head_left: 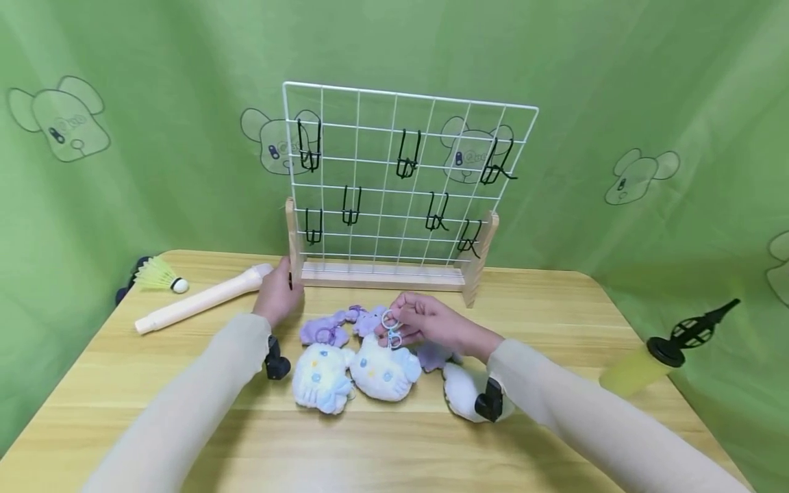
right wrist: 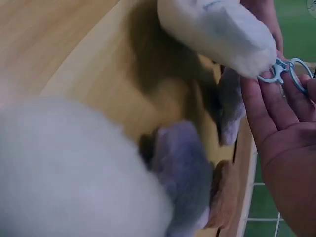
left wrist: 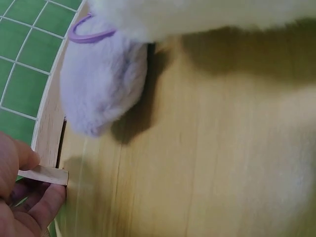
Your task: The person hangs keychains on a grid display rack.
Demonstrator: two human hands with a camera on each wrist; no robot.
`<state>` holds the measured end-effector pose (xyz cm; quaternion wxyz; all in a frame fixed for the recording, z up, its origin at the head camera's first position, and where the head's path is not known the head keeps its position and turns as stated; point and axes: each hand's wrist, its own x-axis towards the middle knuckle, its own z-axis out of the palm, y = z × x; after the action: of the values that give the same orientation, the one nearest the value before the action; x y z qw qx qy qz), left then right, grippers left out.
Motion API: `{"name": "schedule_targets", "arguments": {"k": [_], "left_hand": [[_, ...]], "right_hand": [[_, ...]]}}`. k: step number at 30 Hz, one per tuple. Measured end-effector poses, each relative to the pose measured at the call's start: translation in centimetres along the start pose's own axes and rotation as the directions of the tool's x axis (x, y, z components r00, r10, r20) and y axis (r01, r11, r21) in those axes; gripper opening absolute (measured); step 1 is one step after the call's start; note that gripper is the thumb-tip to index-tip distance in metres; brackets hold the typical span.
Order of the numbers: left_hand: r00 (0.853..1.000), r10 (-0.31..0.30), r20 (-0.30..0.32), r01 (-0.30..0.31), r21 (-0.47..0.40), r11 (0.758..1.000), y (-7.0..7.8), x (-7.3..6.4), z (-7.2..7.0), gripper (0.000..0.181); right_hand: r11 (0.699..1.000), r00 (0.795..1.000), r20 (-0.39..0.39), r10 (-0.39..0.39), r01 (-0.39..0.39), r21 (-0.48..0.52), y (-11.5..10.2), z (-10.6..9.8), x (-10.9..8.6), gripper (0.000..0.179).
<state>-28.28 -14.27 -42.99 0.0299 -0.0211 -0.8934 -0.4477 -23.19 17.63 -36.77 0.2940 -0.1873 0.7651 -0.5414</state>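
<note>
My left hand [head_left: 279,296] grips the left wooden upright [head_left: 293,233] of a white wire grid rack [head_left: 394,157]. In the left wrist view its thumb and fingers pinch the light wooden end piece [left wrist: 47,175]. My right hand [head_left: 428,320] pinches the key ring [head_left: 391,319] of a white plush cat-head keychain [head_left: 383,373], whose light blue clasp [right wrist: 279,70] shows over the fingers in the right wrist view. The plush hangs tilted from the ring. Left of it lies another white plush cat head [head_left: 322,376]. Purple plush keychains [head_left: 325,331] lie behind, partly hidden by my right hand.
Several black hooks [head_left: 407,161] hang on the grid. A pale tube [head_left: 200,301] and a shuttlecock [head_left: 161,276] lie at the left. One more white plush [head_left: 461,390] sits under my right forearm. A yellow-green bottle [head_left: 635,370] with a black top stands at the right edge.
</note>
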Motion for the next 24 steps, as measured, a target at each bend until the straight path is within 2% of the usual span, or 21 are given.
{"name": "schedule_targets", "arguments": {"k": [6,10,16,24], "left_hand": [[1.0,0.003,-0.004,-0.003,0.011,1.0,0.0,0.1,0.1,0.062],[1.0,0.001,-0.002,-0.001,0.008,1.0,0.0,0.1,0.1,0.062],[1.0,0.01,-0.008,-0.01,0.025,1.0,-0.1,0.2,0.3,0.062],[0.999,0.024,-0.026,-0.023,0.058,0.998,0.0,0.0,0.3,0.052]], "right_hand": [[0.995,0.995,-0.014,-0.095,0.095,0.009,-2.6,0.6,0.6,0.019],[0.979,0.979,-0.022,-0.205,0.205,0.002,-5.0,0.9,1.5,0.018],[0.927,0.92,-0.114,-0.375,0.374,-0.033,-9.7,1.4,3.0,0.019],[0.876,0.841,-0.282,-0.461,0.482,0.008,-16.3,2.6,5.7,0.02]]}}
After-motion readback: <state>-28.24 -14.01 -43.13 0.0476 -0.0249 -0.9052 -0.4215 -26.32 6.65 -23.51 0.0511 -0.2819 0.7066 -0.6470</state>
